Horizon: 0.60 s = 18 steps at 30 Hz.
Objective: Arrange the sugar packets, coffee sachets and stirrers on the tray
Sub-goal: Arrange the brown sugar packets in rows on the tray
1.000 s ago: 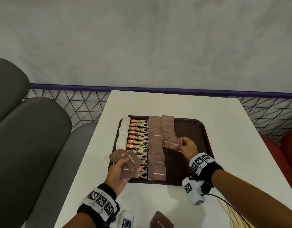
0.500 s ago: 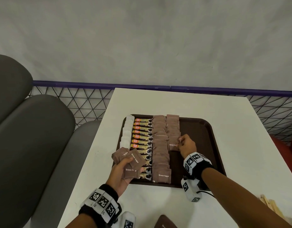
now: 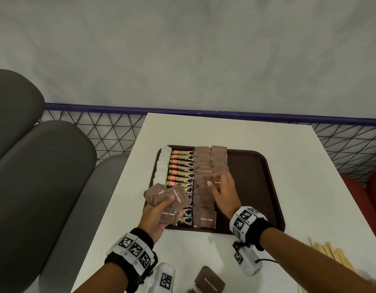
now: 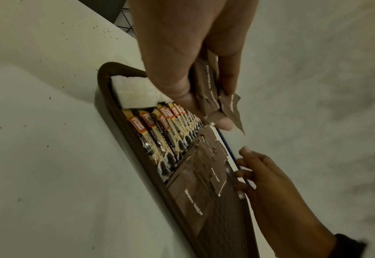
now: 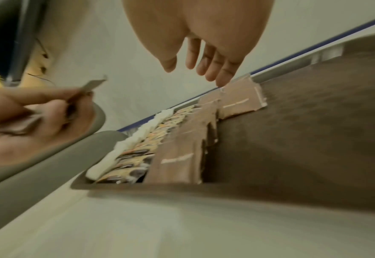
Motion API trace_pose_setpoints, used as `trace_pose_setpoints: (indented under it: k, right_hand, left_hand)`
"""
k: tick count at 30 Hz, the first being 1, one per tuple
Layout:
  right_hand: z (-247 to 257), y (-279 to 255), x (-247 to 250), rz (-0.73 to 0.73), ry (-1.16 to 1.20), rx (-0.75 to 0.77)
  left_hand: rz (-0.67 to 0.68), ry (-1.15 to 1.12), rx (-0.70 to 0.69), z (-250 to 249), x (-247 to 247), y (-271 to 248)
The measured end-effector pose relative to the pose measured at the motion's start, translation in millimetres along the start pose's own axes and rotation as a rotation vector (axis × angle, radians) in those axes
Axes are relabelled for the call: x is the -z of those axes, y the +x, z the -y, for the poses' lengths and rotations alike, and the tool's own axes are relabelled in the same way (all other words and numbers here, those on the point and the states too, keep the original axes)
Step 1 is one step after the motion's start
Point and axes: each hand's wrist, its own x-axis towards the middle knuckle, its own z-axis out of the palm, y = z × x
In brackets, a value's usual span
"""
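Note:
A dark brown tray (image 3: 252, 187) on the white table carries a column of white sugar packets (image 3: 162, 163), a column of coffee sachets (image 3: 181, 163) and two columns of brown sugar packets (image 3: 202, 163). My left hand (image 3: 159, 210) hovers over the tray's near left corner and grips a fan of several brown sugar packets (image 3: 176, 195), pinched between thumb and fingers (image 4: 208, 90). My right hand (image 3: 223, 187) hangs over the right-hand brown column with fingers extended (image 5: 195, 66) and holds nothing. The nearest packet of that column (image 5: 239, 103) lies just under its fingertips.
The right half of the tray is bare. A loose brown sugar packet (image 3: 210, 279) lies on the table near me. Wooden stirrers (image 3: 331, 256) sit at the table's near right. Grey seats (image 3: 45, 176) stand to the left, a mesh railing (image 3: 111, 132) behind.
My right hand pinched a brown sugar packet over the right-hand column; now its fingers are spread and empty, with the packet lying in the column. The left hand keeps its fan of packets.

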Motion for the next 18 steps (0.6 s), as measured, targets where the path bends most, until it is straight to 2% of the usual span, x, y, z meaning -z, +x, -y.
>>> trace_pose_setpoints:
  k: [6, 10, 14, 18]
  right_hand:
    - [24, -27, -18, 0.275, 0.241, 0.087]
    - [29, -31, -24, 0.398, 0.366, 0.047]
    - [31, -24, -20, 0.416, 0.398, 0.012]
    - [26, -15, -13, 0.279, 0.409, -0.047]
  left_hand:
    - [0.048, 0.019, -0.007, 5, -10, -7]
    - [0.077, 0.002, 0.007, 7, -14, -12]
    - [0.095, -0.034, 0.021, 9, -16, -15]
    - [0.081, -0.060, 0.048, 10, -17, -15]
